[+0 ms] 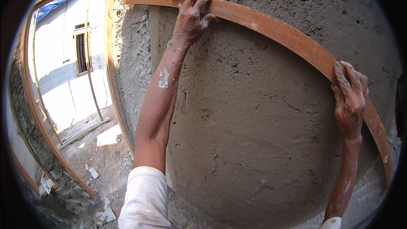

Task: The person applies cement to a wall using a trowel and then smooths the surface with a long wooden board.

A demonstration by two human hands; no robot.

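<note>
A long wooden straightedge board (271, 25) lies across a wall of wet grey plaster (254, 131), bent into an arc by the lens. Toward its left end my left hand (190, 19) grips it, fingers over the upper edge and thumb at the lower edge. My right hand (351, 95) holds the board farther right and lower, its fingers curled over the top edge. A ridge of mortar clings to the board's upper edge beside my left hand. Below the board the plaster looks fairly flat, with drag marks and small pits; above, it is rougher.
To the left stands a wooden door frame (111, 51), opening onto a sunlit yard. Beyond it are a pale block wall (63, 80) with a barred window (81, 53) and thin upright poles. Rubble and broken pieces (106, 214) litter the ground at lower left.
</note>
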